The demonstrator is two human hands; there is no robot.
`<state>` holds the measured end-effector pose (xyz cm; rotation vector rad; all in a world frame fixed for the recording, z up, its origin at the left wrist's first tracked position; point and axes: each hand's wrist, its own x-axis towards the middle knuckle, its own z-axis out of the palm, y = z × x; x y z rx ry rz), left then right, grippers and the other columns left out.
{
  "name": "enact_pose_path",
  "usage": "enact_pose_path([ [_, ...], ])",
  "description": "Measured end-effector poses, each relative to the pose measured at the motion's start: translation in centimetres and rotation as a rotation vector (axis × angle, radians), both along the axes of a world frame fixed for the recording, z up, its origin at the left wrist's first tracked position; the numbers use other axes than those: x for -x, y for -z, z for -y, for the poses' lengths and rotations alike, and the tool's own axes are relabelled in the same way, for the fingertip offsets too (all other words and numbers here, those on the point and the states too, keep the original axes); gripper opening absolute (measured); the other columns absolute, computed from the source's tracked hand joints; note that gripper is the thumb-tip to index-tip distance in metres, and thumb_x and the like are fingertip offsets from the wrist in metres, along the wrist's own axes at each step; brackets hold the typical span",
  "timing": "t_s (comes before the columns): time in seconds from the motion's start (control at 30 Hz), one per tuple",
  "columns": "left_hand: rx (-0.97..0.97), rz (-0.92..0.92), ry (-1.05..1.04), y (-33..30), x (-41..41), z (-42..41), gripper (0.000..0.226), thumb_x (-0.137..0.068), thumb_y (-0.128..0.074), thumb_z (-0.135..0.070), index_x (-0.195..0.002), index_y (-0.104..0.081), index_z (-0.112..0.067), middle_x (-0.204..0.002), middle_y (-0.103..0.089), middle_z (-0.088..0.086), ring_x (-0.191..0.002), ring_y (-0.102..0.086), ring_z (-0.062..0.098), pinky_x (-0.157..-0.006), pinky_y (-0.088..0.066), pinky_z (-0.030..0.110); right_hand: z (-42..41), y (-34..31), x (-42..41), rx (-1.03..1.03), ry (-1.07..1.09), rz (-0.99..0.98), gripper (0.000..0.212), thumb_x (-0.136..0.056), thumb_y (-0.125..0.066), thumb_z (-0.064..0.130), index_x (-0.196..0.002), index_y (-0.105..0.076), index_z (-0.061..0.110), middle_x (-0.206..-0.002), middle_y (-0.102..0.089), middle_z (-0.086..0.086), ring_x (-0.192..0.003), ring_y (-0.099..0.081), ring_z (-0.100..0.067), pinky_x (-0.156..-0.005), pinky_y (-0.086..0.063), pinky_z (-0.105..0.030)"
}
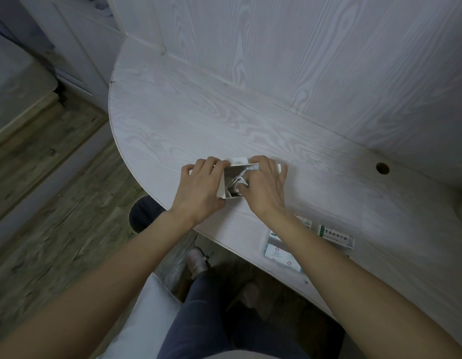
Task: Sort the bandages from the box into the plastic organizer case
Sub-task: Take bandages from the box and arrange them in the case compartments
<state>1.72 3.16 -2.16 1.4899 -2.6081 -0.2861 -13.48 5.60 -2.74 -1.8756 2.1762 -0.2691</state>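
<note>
Gripping thin cardboard box point(231, 181): both hands, woodgrain table point(198, 125).

Dim, flat indoor light with a cool bluish-grey cast, no clear source. Soft faint shadows only. Pale wood-grain rounded tabletop point(172, 120) is the brightest area, no glare. Dark brown plank floor point(43, 203) at 9 o'clock is murky; the space under the table at 6 o'clock is near black. Strong wide-angle bending at edges, forearms stretched toward lower corners. Overall soft, small print unreadable.
</note>
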Motion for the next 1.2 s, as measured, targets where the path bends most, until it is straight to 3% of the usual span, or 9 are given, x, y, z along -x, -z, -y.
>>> enact_pose_path([
  [0.17, -0.140, 0.088, -0.043, -1.1, -0.3, 2.0, 0.076, -0.074, -0.069, -0.037, -0.140, -0.033, -0.024, -0.140, -0.040, -0.004, -0.135, -0.025, 0.023, -0.113, -0.007, 0.048, 0.2, -1.9, 1.2, 0.102, 0.035, 0.131, 0.017, -0.089, -0.060, 0.023, -0.093, -0.069, 0.010, -0.137, -0.040, -0.002, -0.129, -0.031, -0.019, -0.112, -0.019, -0.043],
  [0.33, -0.257, 0.146, -0.050, -1.5, 0.0, 4.1, 0.081, -0.075, -0.071, -0.040, -0.143, -0.030, -0.020, -0.146, -0.036, 0.001, -0.143, -0.013, 0.022, -0.113, 0.006, 0.056, 0.0, -3.6, 3.0, 0.175, 0.129, 0.387, 0.010, -0.088, -0.063, 0.013, -0.089, -0.064, 0.003, -0.118, -0.045, -0.002, -0.109, -0.032, -0.012, -0.081, -0.027, -0.001],
  [0.47, -0.125, 0.328, 0.066, -2.5, 0.7, 4.3, 0.103, -0.073, -0.061, -0.065, -0.151, -0.009, -0.021, -0.160, -0.005, -0.001, -0.145, 0.015, 0.023, -0.106, 0.017, 0.060, -1.0, -3.8, 4.5, 0.167, 0.239, 0.642, 0.004, -0.087, -0.066, 0.010, -0.083, -0.064, 0.011, -0.099, -0.051, 0.002, -0.094, -0.050, -0.014, -0.078, -0.041, -0.013],
  [0.53, -0.083, 0.064, 0.150, -3.4, 2.1, 3.3, 0.102, -0.074, -0.058, -0.067, -0.151, -0.012, -0.019, -0.160, -0.005, -0.001, -0.146, 0.013, 0.019, -0.111, 0.016, 0.050, -1.7, -3.9, 5.4, 0.134, 0.243, 0.803, 0.019, -0.087, -0.065, 0.006, -0.073, -0.059, 0.017, -0.094, -0.064, -0.006, -0.081, -0.061, -0.019, -0.065, -0.051, -0.023],
  [0.63, -0.489, -0.477, 0.141, -5.5, 5.0, 1.1, 0.080, -0.085, -0.062, -0.048, -0.149, -0.022, -0.023, -0.155, -0.024, -0.004, -0.144, -0.016, 0.011, -0.116, -0.015, 0.029, -3.3, -4.1, 6.6, 0.031, 0.147, 0.934, 0.013, -0.089, -0.062, 0.004, -0.077, -0.059, 0.007, -0.083, -0.067, -0.011, -0.072, -0.069, -0.020, -0.060, -0.055, -0.030],
  [0.73, -0.774, -0.404, 0.159, -5.8, 7.2, -0.1, 0.053, -0.095, -0.048, -0.042, -0.142, -0.039, -0.019, -0.141, -0.049, -0.001, -0.129, -0.045, 0.013, -0.102, -0.040, 0.029, -4.8, -4.0, 8.0, 0.043, 0.092, 0.978, 0.009, -0.089, -0.061, 0.001, -0.081, -0.060, 0.005, -0.080, -0.066, -0.008, -0.078, -0.068, -0.018, -0.078, -0.057, -0.036],
  [0.9, -1.053, -0.554, 0.186, -5.3, 8.7, -2.1, 0.034, -0.102, -0.039, -0.025, -0.083, -0.065, -0.012, -0.081, -0.072, 0.010, -0.073, -0.071, 0.020, -0.078, -0.055, 0.032, -7.3, -4.5, 9.9, 0.046, 0.109, 0.995, 0.002, -0.085, -0.068, 0.005, -0.086, -0.066, 0.006, -0.078, -0.070, -0.002, -0.076, -0.067, -0.012, -0.077, -0.055, -0.030],
  [1.03, -1.084, -0.760, 0.089, -4.4, 10.0, -3.7, 0.020, -0.095, -0.052, -0.012, -0.086, -0.066, -0.001, -0.072, -0.071, 0.006, -0.059, -0.067, 0.012, -0.054, -0.049, 0.015, -8.7, -4.1, 10.7, 0.060, 0.243, 0.956, 0.015, -0.078, -0.077, 0.013, -0.088, -0.067, 0.014, -0.084, -0.070, -0.005, -0.081, -0.069, -0.022, -0.077, -0.056, -0.038],
  [1.2, -1.258, -0.986, -0.016, -3.2, 10.9, -4.9, 0.022, -0.082, -0.062, -0.009, -0.101, -0.065, 0.001, -0.083, -0.073, 0.012, -0.073, -0.071, 0.020, -0.064, -0.056, 0.024, -9.8, -5.0, 11.9, -0.007, 0.342, 1.097, 0.017, -0.075, -0.076, 0.001, -0.089, -0.066, 0.004, -0.085, -0.072, -0.016, -0.070, -0.071, -0.026, -0.070, -0.059, -0.033],
])
